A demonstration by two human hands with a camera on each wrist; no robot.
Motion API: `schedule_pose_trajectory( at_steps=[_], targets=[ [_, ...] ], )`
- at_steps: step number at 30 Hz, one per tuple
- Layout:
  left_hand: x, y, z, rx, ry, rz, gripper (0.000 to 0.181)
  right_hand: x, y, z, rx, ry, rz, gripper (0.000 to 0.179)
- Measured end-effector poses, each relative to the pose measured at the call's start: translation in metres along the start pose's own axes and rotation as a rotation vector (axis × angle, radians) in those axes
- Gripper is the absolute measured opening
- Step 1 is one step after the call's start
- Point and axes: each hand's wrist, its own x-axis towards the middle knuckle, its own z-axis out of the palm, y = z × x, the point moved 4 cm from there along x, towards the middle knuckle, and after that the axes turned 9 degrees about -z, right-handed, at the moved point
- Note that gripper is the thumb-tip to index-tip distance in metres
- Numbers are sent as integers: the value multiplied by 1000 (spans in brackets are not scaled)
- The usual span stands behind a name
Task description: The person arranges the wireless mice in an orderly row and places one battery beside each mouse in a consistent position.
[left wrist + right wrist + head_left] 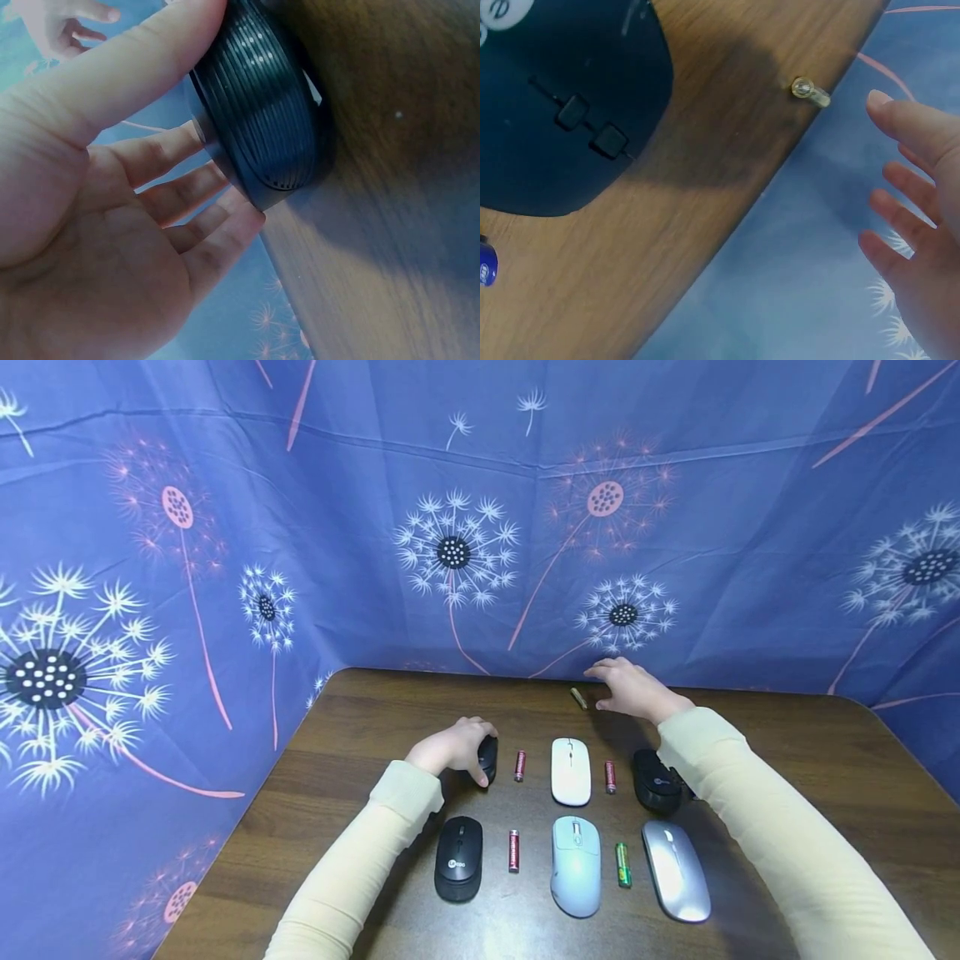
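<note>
My left hand (453,747) holds a black mouse (488,755) at the back left of the table, thumb on one side and fingers on the other. In the left wrist view the mouse's ribbed side (259,97) faces the camera, with fingertips along its edge. At the table's back edge, my right hand (633,687) hovers with fingers spread and nothing in them. Just left of it lies a small gold-coloured battery (578,697); the right wrist view shows this battery (808,91) a little away from the thumb tip.
A white mouse (571,772) lies mid-table between two red batteries (520,766). Another black mouse (656,782) is partly under the right sleeve. Nearer are a black mouse (458,858), red battery (513,852), light blue mouse (576,868), green battery (623,865) and silver mouse (677,871).
</note>
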Motion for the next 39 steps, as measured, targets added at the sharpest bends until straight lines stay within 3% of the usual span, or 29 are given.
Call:
schedule_pose_trajectory(
  at_steps=[20, 28, 39],
  targets=[
    [-2, 2, -1, -5, 12, 13, 80, 18, 8, 36, -45, -84, -1, 59],
    [-2, 0, -1, -4, 20, 12, 80, 24, 8, 49, -12, -108, 16, 59],
    [-3, 2, -2, 3, 20, 12, 80, 28, 9, 58, -19, -133, -23, 54]
  ],
)
